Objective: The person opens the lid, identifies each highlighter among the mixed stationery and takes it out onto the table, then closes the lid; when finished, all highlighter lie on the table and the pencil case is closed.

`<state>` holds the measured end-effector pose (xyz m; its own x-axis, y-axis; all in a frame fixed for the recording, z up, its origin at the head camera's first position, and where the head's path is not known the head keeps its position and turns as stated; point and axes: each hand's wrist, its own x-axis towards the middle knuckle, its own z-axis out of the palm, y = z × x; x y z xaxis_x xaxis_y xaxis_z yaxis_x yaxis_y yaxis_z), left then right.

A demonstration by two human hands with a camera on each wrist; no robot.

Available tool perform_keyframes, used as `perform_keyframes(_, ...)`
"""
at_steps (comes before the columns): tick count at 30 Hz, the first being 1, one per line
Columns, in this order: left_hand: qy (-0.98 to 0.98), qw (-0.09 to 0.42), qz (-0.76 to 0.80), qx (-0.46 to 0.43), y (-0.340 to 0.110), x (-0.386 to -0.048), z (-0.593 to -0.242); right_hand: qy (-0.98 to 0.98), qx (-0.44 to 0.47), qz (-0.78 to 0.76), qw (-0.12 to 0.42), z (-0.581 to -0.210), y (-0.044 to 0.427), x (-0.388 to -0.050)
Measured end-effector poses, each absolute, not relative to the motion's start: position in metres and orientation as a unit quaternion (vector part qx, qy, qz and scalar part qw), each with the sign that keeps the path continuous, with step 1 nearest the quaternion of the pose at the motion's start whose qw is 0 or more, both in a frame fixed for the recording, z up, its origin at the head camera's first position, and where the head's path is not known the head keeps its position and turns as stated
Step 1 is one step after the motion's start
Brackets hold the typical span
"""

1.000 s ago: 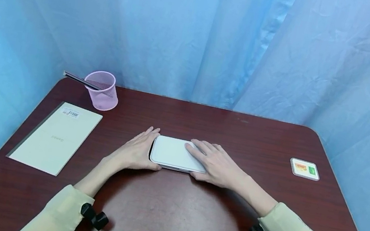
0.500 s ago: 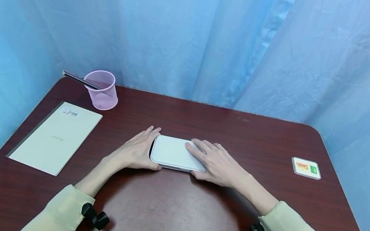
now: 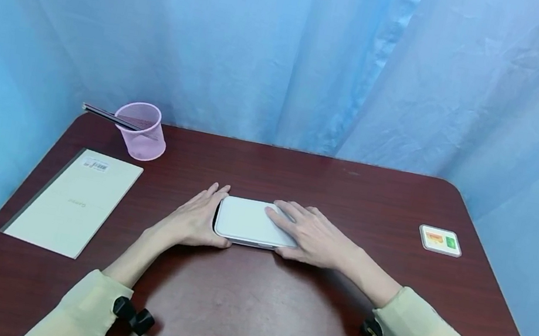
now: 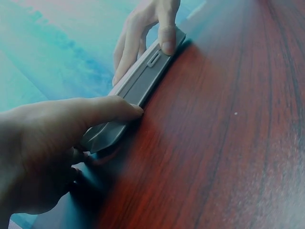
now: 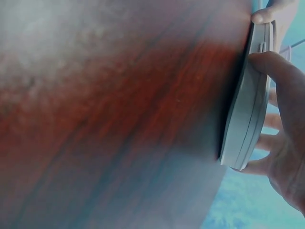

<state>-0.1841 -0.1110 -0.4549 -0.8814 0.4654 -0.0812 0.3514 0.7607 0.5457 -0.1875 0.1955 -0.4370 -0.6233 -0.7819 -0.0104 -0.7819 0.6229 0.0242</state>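
white case (image 3: 244, 220) lies on the table (image 3: 245, 312) between the fingers of both hands. left hand (image 3: 193, 223): thumb and fingers half spread, gripping one end; right hand (image 3: 312, 238): fingers spread over the top, thumb on the near side, gripping the other. possible faults: uneven thumb pressure could skew the case; a slipping right thumb could catch the small tab (image 4: 154, 59) beside it.

Tabletop (image 3: 250, 313), with curtain (image 3: 247, 45) behind: box (image 3: 247, 221) at centre, between left hand (image 3: 193, 219) and right hand (image 3: 313, 238); notebook (image 3: 73, 203) at left; cup (image 3: 149, 146) behind notebook, rods (image 3: 102, 114) leaning in it; small case (image 3: 440, 240) at far right.
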Motion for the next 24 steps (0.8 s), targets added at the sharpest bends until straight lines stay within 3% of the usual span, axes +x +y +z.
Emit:
perform_keyframes(12,0.932,0.12,0.266,0.216,-0.113,-0.185,-0.453,-0.895,0.445,0.011,-0.023,-0.427,0.196,-0.192)
perform_keyframes(24,0.929,0.103,0.276,0.224,-0.112,-0.184,-0.456,-0.871,0.417,0.211,-0.151,-0.405,0.207,-0.21)
